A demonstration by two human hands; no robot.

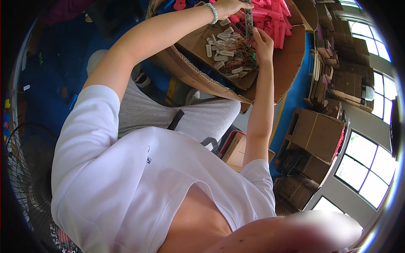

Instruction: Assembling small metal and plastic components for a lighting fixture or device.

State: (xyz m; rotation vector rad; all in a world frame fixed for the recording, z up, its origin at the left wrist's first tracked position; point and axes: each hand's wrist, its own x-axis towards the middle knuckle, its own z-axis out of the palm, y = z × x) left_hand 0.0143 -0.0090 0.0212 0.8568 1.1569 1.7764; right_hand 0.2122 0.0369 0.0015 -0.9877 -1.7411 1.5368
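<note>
Near the top edge, a narrow grey strip (249, 22) with a row of small parts along it, like a strip of circuit boards, stretches between my hands. My left hand (230, 6), below a beaded bracelet, closes on its far end. At the near end, my right hand (263, 45) pinches it between thumb and fingers. Beneath them lie many small white plastic pieces (226, 53) with thin coloured wires (244, 58), on a cardboard sheet. Bright pink plastic parts (274, 19) are heaped beyond and beside my right hand.
A large cardboard box (190, 74) surrounds the parts, its cut rim close to my knees. A black wire-cage fan (31, 168) stands at the left. Stacked cartons (316, 135) line the right side under windows. Blue floor (50, 80) spreads at the left.
</note>
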